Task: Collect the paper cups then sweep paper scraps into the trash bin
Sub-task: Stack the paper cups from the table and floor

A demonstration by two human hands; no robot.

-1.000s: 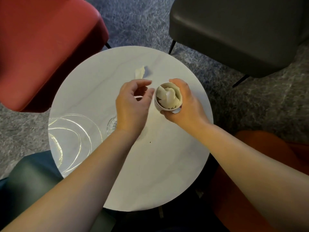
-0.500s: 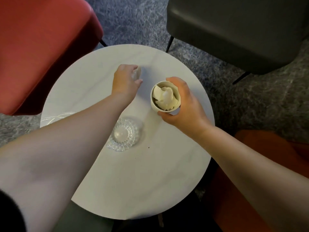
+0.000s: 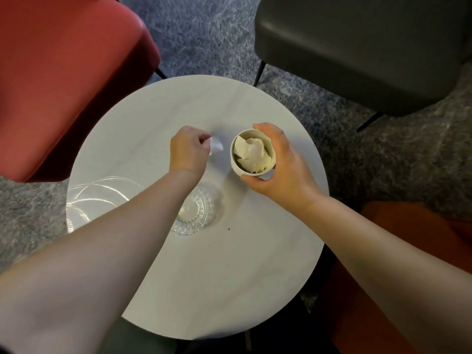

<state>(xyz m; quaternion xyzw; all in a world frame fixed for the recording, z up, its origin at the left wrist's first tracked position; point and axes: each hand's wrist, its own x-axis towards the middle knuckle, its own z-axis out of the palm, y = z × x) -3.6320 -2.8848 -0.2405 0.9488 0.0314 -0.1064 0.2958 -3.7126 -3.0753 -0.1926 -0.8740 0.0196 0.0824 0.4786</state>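
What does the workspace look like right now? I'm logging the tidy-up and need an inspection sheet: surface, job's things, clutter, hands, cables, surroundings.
Surface: round white table, pale marbled top, a small dark speck near the middle.
Job's things: paper cup holding paper scraps; one loose paper scrap beside the cup; no trash bin in view.
Clutter: ribbed glass dish partly under the left forearm; light reflections at the table's left edge.
Hands: left hand pinches the loose paper scrap; right hand grips the paper cup.
Cables: nothing seen.
Surroundings: red chair at upper left, dark grey chair at upper right, orange seat at right, grey carpet.
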